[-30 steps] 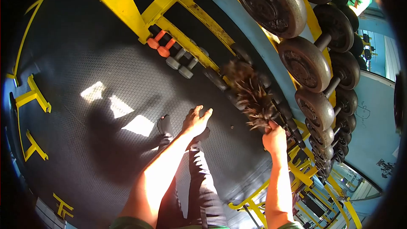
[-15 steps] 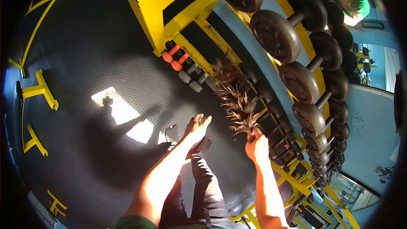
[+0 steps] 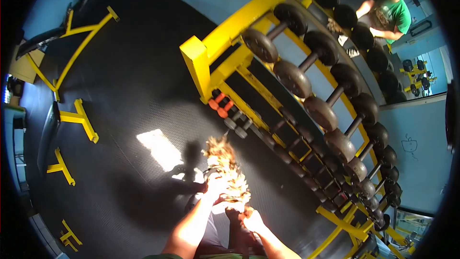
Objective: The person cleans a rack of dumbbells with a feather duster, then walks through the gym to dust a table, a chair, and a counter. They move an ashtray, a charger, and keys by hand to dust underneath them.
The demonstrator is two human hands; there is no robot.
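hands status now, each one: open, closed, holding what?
Left hand: against the plume of the feather duster; open or closed cannot be told.
Right hand: closed on the feather duster's handle end.

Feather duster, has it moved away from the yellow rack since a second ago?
Yes. The feather duster has come off the lower shelf of the yellow rack, toward the person, over the black floor.
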